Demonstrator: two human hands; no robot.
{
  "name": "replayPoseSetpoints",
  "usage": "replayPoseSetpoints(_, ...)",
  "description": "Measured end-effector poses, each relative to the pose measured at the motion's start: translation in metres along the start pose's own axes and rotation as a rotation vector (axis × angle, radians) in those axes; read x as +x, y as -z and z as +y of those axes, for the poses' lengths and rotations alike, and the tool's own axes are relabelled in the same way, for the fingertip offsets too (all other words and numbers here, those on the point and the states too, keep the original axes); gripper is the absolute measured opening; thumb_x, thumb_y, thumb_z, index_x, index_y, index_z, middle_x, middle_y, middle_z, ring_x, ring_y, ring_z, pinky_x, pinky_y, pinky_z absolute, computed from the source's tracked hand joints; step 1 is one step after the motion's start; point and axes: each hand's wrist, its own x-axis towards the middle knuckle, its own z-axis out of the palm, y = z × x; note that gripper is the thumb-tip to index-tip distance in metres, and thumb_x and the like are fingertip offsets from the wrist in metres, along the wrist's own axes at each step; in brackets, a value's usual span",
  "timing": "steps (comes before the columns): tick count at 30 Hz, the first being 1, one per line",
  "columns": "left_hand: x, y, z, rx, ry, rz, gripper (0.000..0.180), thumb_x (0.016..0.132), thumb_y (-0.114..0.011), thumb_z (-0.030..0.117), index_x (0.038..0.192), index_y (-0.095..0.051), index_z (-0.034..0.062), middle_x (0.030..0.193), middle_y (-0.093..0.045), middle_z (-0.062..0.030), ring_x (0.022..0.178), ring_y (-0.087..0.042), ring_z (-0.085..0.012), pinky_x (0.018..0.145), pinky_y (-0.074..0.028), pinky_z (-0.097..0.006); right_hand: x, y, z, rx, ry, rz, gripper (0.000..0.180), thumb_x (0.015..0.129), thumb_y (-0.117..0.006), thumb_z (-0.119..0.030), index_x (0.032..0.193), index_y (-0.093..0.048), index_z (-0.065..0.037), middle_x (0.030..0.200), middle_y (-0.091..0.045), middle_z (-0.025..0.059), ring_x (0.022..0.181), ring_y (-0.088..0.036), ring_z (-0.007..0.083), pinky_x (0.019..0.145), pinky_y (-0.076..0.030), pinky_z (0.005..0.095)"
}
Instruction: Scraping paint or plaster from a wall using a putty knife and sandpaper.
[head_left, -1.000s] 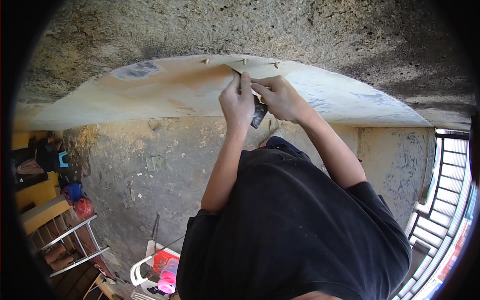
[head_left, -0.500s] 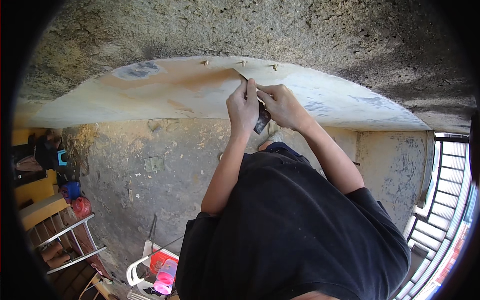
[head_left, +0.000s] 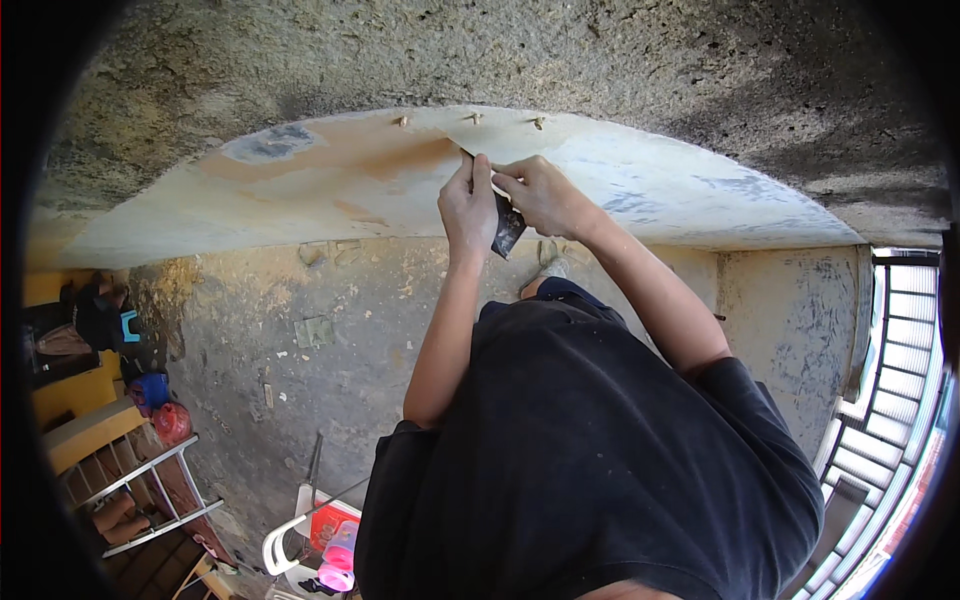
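Against the white wall [head_left: 560,180] in front of me, both hands hold one dark, thin, flat sheet-like piece [head_left: 508,226]. Its exact kind is hard to make out. My left hand [head_left: 466,212] grips it with fingers closed, and a thin edge sticks out past the fingertips onto the wall. My right hand [head_left: 548,198] pinches the same piece just to the right; a creased dark part hangs between the hands. Peach-brown patches [head_left: 375,150] mark the wall left of the fingertips. Several small plugs [head_left: 475,118] poke out just above the hands.
Rough grey concrete [head_left: 480,60] spans the top. Below lies a stained floor [head_left: 330,370]. A metal ladder [head_left: 165,500] stands at lower left near a red bag [head_left: 172,422]. A white chair [head_left: 275,545] holds pink containers [head_left: 340,560]. A barred gate [head_left: 900,350] is at right.
Both hands have shifted slightly left along the wall with the dark piece still in them. The whole view has moved a little as well.
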Motion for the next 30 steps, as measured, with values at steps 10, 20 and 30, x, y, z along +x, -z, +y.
replayPoseSetpoints(10,0.000,0.008,-0.012,-0.096,-0.146,0.080,0.037,0.106,-0.057,0.027,0.097,-0.067,-0.0074,0.067,-0.057,-0.0126,0.067,-0.047,-0.0112,0.062,-0.044,-0.035,0.011,-0.022,0.016,-0.097,0.131,0.051,0.036,0.102,-0.055,-0.023,0.126,-0.069,0.000,0.070,-0.066,0.0238,0.058,-0.064,0.0220,0.061,-0.051,0.0394)
replayPoseSetpoints(20,0.009,0.052,-0.038,0.005,0.022,0.014,0.039,0.104,-0.063,0.030,0.097,-0.069,-0.0080,0.078,-0.070,-0.0085,0.074,-0.053,-0.0089,0.068,-0.046,-0.031,0.029,-0.044,0.033,0.044,-0.030,-0.231,0.041,0.106,-0.052,-0.030,0.129,-0.068,0.000,0.066,-0.060,0.0081,0.046,-0.056,0.0162,0.040,-0.043,0.0329)
replayPoseSetpoints(30,-0.031,0.044,-0.083,0.307,0.248,-0.116,0.069,0.098,-0.059,0.062,0.096,-0.077,-0.0049,0.078,-0.073,-0.0103,0.076,-0.065,-0.0201,0.078,-0.050,-0.038,-0.017,-0.097,0.130,0.110,-0.217,-0.030,0.045,0.103,-0.051,-0.026,0.135,-0.057,0.004,0.086,-0.070,0.0168,0.061,-0.066,0.0215,0.056,-0.054,0.0375)
